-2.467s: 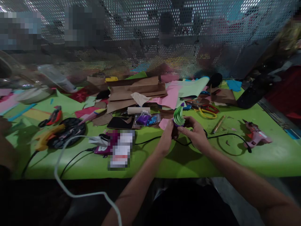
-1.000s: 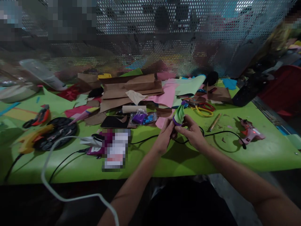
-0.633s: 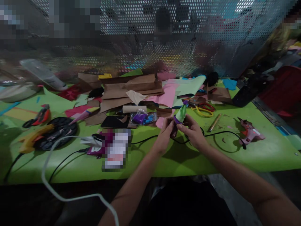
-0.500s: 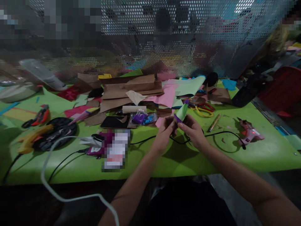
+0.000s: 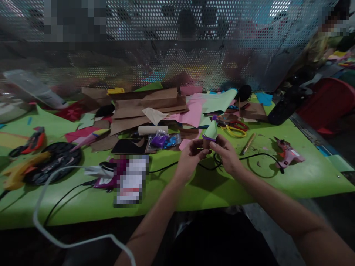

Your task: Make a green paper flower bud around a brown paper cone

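Note:
A small light-green paper cone hat (image 5: pixel 211 130) with a purple rim and a purple tip stands upright between my hands, above the table. Below its rim shows a short brown piece (image 5: pixel 206 143), partly hidden by fingers. My right hand (image 5: pixel 226 153) is closed on the hat's lower right side, thumb in front. On the other side, my left hand (image 5: pixel 191 157) curls its fingers and thumb tip against the brown piece, with a gap inside its curve. A black cable (image 5: pixel 212 169) runs on the table under both hands.
On the green table (image 5: pixel 206 195) lie a pink glue gun (image 5: pixel 290 155) at right, yellow-handled scissors (image 5: pixel 234 130), a gold stick (image 5: pixel 248 144), a bag of purple and blue bits (image 5: pixel 163 140) and a phone (image 5: pixel 131 181). A yellow glue gun (image 5: pixel 24 170) lies left; brown paper (image 5: pixel 149 101) piles up behind.
The hat has tipped more upright and moved slightly left, and the brown piece beneath it now shows. My left fingers have loosened and spread a little. The whole view has shifted slightly.

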`<state>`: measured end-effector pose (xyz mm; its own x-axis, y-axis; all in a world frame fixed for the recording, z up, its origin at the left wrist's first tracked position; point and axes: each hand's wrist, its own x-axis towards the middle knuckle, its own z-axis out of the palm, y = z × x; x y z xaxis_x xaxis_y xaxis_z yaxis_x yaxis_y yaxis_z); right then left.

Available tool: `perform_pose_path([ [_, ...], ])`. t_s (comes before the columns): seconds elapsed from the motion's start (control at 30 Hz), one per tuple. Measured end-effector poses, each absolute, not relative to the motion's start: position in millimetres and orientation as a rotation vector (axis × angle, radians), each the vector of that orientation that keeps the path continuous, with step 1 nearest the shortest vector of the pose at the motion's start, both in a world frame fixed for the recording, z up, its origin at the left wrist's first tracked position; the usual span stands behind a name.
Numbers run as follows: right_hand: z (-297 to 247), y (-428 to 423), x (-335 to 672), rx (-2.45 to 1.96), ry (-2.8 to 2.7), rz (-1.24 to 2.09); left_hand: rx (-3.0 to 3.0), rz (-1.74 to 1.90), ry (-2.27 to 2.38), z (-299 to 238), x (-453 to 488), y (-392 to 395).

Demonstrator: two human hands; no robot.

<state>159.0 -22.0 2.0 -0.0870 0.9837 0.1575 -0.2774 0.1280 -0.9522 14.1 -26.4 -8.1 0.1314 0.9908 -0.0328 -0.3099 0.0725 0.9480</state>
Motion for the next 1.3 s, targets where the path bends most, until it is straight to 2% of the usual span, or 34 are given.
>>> perform_pose_path([
  [1.3, 2.1, -20.8, 157.8, -0.905, -1.088, 1.294, 1.223, 1.250, 1.093, -13.7, 15.0, -27.6],
])
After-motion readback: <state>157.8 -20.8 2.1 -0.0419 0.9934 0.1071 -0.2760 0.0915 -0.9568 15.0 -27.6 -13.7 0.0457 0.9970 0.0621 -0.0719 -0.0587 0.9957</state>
